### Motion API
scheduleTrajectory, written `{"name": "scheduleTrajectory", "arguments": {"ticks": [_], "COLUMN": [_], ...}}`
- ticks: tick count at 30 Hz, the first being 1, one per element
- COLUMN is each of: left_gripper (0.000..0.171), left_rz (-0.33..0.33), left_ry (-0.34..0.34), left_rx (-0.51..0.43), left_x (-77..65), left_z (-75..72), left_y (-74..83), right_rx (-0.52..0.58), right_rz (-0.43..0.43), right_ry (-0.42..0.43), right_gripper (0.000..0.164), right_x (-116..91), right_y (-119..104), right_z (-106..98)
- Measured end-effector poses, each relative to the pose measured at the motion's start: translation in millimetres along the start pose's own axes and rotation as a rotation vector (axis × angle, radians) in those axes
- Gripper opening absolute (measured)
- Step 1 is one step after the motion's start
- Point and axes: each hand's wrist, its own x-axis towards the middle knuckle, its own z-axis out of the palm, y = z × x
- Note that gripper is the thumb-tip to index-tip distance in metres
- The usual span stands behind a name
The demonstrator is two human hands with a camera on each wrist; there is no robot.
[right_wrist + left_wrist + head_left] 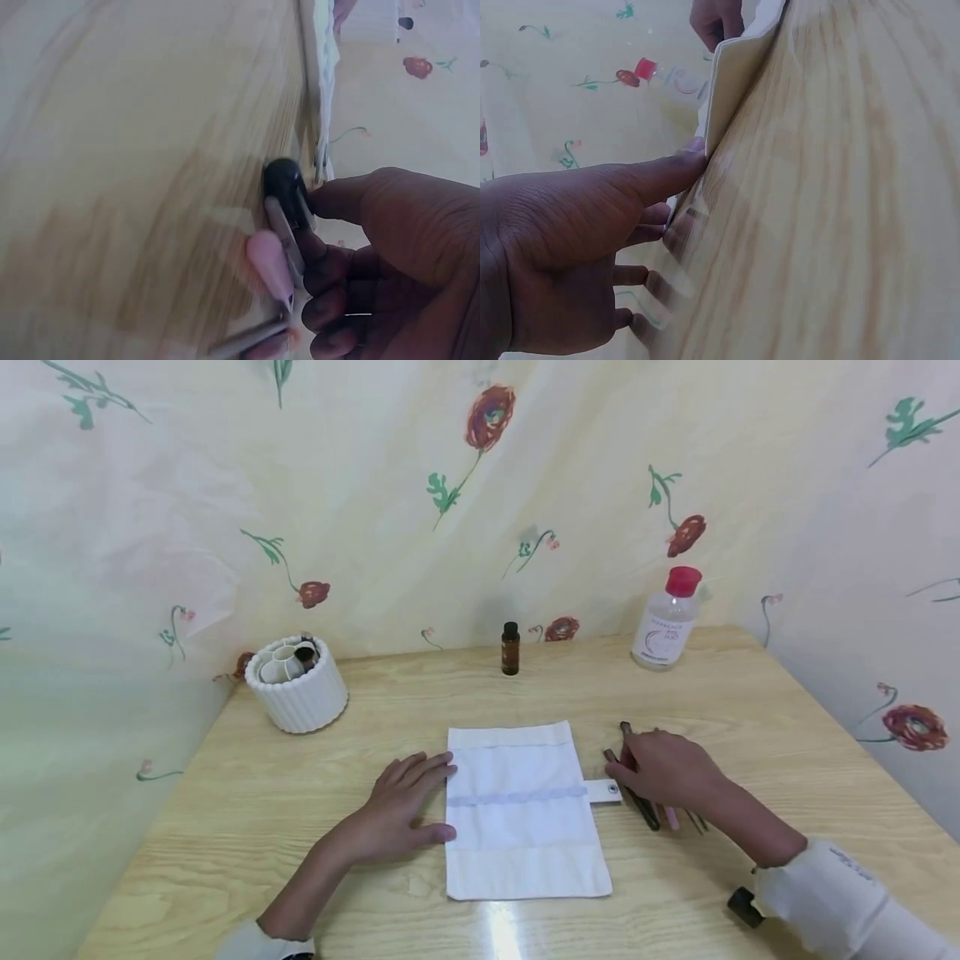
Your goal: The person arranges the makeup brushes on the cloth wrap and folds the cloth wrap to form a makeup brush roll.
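A white cloth roll [517,827], with a stitched band across it and a snap tab [602,791] on its right side, lies spread on the table. My left hand [405,810] rests at its left edge, fingers extended; in the left wrist view the thumb [667,172] touches the cloth's edge. To the right of the tab, my right hand [667,768] bends over a group of slim tools. Its thumb and finger pinch a slim black rod [283,180]. Beside that lie a pink-handled tool [270,262] and thin metallic sticks, partly hidden under the hand.
A white ribbed holder [303,693] with brushes stands at the back left. Near the wall are a small brown bottle [510,652] and a clear red-capped bottle [663,631]. A small black object [745,907] sits by the right sleeve.
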Motion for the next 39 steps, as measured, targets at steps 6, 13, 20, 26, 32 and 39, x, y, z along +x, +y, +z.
{"name": "scheduleTrajectory", "arguments": {"ticks": [6, 13, 20, 26, 32, 39], "left_gripper": [0.082, 0.083, 0.082, 0.082, 0.082, 0.082], "left_rz": [-0.002, -0.010, -0.025, -0.026, -0.018, -0.012], "left_ry": [-0.005, -0.012, -0.014, -0.019, -0.016, -0.005], "left_rx": [0.002, -0.008, -0.050, -0.075, -0.083, -0.070], "left_x": [0.3, 1.5, 0.9, 0.1, 0.0, 0.7], "left_z": [2.7, 2.2, 3.5, 4.5, 5.4, 6.8], "left_y": [-2.7, -4.8, -6.7, -7.9, -9.1, -10.3], "right_rx": [0.048, 0.205, 0.367, 0.557, 0.723, 0.883], "right_rz": [0.008, 0.019, -0.029, -0.104, -0.162, -0.205], "right_ry": [0.035, 0.126, 0.195, 0.213, 0.200, 0.172], "right_gripper": [0.028, 0.025, 0.018, 0.033, 0.043, 0.041], "right_x": [4.6, 15.1, 31.2, 45.4, 57.5, 72.7], "right_y": [-5.6, -16.1, -31.5, -46.0, -65.6, -88.4], "right_z": [-2.1, -13.1, -16.3, -14.0, -11.8, -1.8]}}
